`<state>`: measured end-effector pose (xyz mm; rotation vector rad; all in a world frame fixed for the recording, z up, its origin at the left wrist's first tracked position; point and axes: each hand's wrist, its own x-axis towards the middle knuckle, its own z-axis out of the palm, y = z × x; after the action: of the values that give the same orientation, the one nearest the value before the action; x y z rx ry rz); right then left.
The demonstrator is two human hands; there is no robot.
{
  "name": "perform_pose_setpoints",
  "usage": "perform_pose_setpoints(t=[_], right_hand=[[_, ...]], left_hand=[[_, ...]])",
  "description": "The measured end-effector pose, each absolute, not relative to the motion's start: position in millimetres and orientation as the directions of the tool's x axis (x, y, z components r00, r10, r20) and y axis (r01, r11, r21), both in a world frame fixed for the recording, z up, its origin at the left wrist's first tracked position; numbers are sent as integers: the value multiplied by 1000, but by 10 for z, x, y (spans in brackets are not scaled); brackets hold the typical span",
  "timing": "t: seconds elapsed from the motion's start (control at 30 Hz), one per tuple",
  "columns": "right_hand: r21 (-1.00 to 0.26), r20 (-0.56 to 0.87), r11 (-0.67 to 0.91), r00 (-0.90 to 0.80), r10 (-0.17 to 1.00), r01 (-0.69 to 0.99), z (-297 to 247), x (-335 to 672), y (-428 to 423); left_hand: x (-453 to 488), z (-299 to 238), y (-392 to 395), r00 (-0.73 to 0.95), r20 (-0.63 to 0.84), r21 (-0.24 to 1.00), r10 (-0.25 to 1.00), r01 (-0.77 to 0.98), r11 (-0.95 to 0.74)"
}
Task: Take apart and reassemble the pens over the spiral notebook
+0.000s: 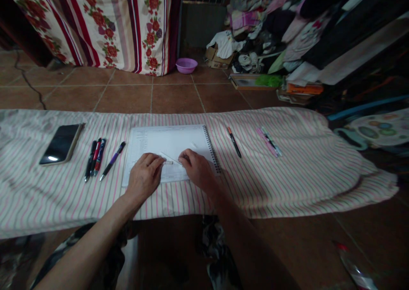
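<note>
A spiral notebook (169, 142) lies open on a pink-striped cloth (287, 175) spread on the floor. My left hand (143, 176) and my right hand (197, 169) rest on its lower part, fingers curled. Between their fingertips lie a thin white stick-like piece (171, 158) and a small clear pen part (168, 162), which both hands pinch. A small white bit (194, 145) lies on the page above my right hand.
Left of the notebook lie a purple pen (112, 160), a bunch of three pens (95, 158) and a phone (61, 143). To the right lie a black-orange pen (234, 142) and a pink pen pair (269, 141). Behind: a floral curtain (105, 21), a purple bowl (186, 65), piled clothes (271, 21).
</note>
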<state>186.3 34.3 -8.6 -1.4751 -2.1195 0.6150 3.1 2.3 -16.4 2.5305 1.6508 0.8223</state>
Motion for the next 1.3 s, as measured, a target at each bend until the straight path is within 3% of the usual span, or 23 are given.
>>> perform_pose_setpoints(t=[0.27,0.53,1.03,1.3], right_hand=[[-671,164,317,-282,945,670,-87,1870,342],[-636,185,402,-375,908,659,-90,1869,327],[-627,188,413,-386,903,661,-67,1891,327],[-512,123,413,-411,903,754,-97,1932,321]], left_hand=[[33,-154,12,315,389,228,866,878,-422],[15,-131,10,334,392,191,857,882,-431],[21,-149,11,331,376,193,866,886,-422],[36,-134,15,344,387,222,856,866,-448]])
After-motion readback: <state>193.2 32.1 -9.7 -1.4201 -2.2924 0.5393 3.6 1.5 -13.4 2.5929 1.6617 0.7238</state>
